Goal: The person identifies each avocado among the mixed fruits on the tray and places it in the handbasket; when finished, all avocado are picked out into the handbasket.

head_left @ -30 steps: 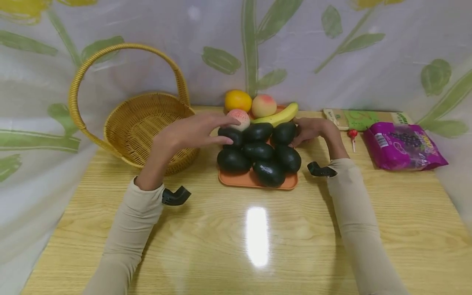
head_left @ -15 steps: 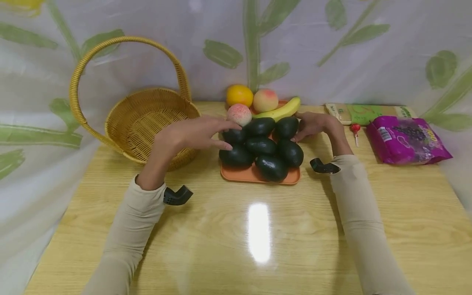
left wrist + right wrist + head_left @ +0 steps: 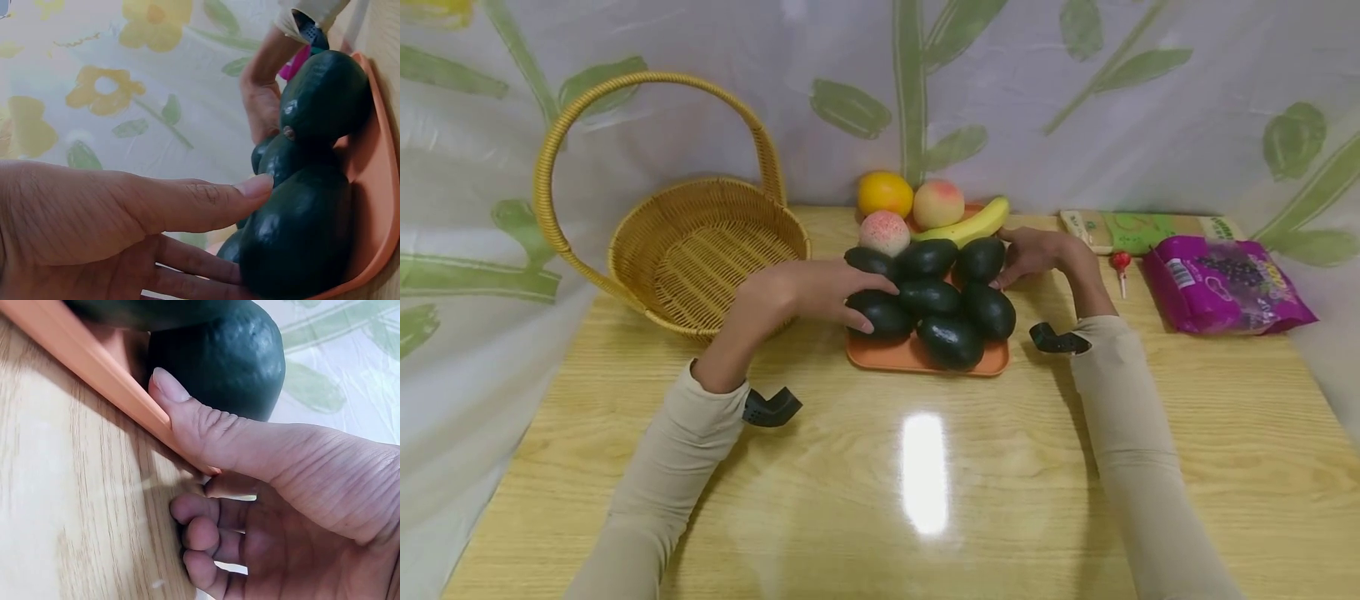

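Several dark green avocados [image 3: 951,342] lie on an orange tray [image 3: 895,357] at mid-table. My left hand [image 3: 820,292] reaches over the tray's left side, at the front-left avocado [image 3: 887,321]. In the left wrist view its thumb [image 3: 212,203] overlaps the near face of that avocado [image 3: 297,237], and nearly straight fingers pass behind it; whether they press on it is unclear. At the tray's right edge, my right hand [image 3: 1033,252] grips the rim. The right wrist view has its thumb [image 3: 206,428] on the tray's rim [image 3: 106,375], with the other fingers curled below.
Behind the avocados are a speckled peach [image 3: 884,232], another peach [image 3: 938,203], an orange [image 3: 884,194] and a banana [image 3: 973,225]. A wicker basket [image 3: 625,287] with a tall handle stands left. At right lie a lollipop [image 3: 1121,261], a purple bag [image 3: 1225,287] and a flat green-and-tan packet [image 3: 1138,233].
My left hand has moved from above the speckled peach and back-left avocado forward and down to the front-left avocado. My right hand keeps its place at the tray's edge.
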A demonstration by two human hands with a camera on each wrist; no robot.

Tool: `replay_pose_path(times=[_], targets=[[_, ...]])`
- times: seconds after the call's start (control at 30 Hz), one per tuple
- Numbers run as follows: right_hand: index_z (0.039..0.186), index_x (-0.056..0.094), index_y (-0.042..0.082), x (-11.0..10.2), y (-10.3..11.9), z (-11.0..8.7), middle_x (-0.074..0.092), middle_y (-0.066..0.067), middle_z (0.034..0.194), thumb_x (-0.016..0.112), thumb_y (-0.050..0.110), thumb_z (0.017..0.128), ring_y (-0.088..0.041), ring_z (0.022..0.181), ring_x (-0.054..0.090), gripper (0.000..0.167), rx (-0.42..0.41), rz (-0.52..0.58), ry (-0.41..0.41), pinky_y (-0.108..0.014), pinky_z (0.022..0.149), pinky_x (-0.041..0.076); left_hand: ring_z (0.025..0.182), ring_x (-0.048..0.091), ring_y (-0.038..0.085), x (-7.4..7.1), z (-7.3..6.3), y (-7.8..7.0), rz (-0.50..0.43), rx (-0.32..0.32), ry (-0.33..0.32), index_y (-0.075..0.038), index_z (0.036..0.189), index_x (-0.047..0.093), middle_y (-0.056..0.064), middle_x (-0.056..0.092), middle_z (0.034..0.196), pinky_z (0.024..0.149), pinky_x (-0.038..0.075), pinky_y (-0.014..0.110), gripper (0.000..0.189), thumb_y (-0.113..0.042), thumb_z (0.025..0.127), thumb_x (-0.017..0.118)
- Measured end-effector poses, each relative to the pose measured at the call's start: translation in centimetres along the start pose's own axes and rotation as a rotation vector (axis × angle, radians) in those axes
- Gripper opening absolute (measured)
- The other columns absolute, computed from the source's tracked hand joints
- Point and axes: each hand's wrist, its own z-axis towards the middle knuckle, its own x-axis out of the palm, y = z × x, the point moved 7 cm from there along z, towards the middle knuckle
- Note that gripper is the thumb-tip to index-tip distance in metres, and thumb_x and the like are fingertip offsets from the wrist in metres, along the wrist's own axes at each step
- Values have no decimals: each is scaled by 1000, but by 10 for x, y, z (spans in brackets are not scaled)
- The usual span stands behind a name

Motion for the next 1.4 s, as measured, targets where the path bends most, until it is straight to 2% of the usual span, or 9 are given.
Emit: replay_pose_path(times=[0.2, 0.43, 0.7, 0.83, 0.97, 1.07, 1.2, 1.3, 1.4], targets=[[163, 22, -1, -3, 2, 0, 57, -33, 146, 84, 32, 89, -46, 137, 55, 102, -16, -14, -11, -58, 122, 38, 141, 54, 32, 1, 2, -1, 12, -3, 19, -28, 157, 46, 7, 57, 154, 120, 42, 52, 63, -32, 100, 72], [165, 14, -3, -5, -2, -2, 59, -36, 142, 83, 33, 90, -48, 138, 55, 108, 18, -1, -1, -59, 122, 36, 138, 57, 33, 2, 7, -3, 15, -13, 34, -31, 157, 47, 8, 61, 151, 118, 43, 52, 62, -33, 100, 71], [164, 19, -1, -1, -3, -1, 58, -34, 144, 85, 32, 89, -46, 138, 55, 105, 4, 11, -2, -58, 122, 37, 127, 59, 32, 7, 12, -4, 62, -18, 23, -18, 139, 55, 11, 66, 136, 113, 46, 49, 49, -32, 97, 75], [163, 21, -2, -1, -5, -3, 61, -33, 142, 85, 32, 89, -44, 135, 58, 104, 11, -2, -10, -57, 120, 40, 123, 61, 30, 10, 16, -11, 65, 30, 16, -15, 133, 52, 8, 67, 134, 109, 49, 46, 48, -29, 95, 78], [163, 20, -2, 0, -7, -3, 67, -27, 130, 85, 32, 89, -34, 117, 64, 104, 16, 6, -5, -43, 104, 51, 123, 62, 27, 9, 16, -15, 51, 57, 24, -15, 129, 53, 6, 67, 134, 108, 50, 45, 46, -28, 94, 79], [163, 20, -1, 1, -7, -2, 68, -23, 124, 85, 32, 89, -28, 106, 62, 103, 14, 10, -1, -35, 91, 51, 117, 63, 24, 3, 12, -13, 24, 47, 21, -17, 126, 54, 3, 67, 130, 104, 51, 42, 42, -29, 94, 79], [161, 26, 0, 0, -3, 0, 66, -27, 132, 85, 31, 89, -34, 118, 63, 99, -13, -3, -17, -45, 107, 50, 101, 61, 22, -14, 0, -8, 0, 38, -23, -17, 121, 53, 2, 66, 115, 92, 50, 38, 39, -30, 95, 78], [160, 27, -2, 1, 1, 2, 65, -30, 136, 85, 31, 89, -39, 125, 62, 98, -26, -10, -15, -54, 115, 44, 102, 58, 23, -26, -11, -2, -28, 11, -68, -19, 123, 54, 3, 64, 112, 92, 48, 39, 40, -30, 94, 79], [162, 23, -4, 2, 0, 1, 64, -32, 137, 85, 33, 89, -42, 129, 61, 103, -12, -12, -10, -55, 118, 42, 105, 58, 24, -34, -19, 3, -44, 0, -107, -21, 129, 53, 4, 64, 114, 95, 49, 41, 46, -30, 93, 80]])
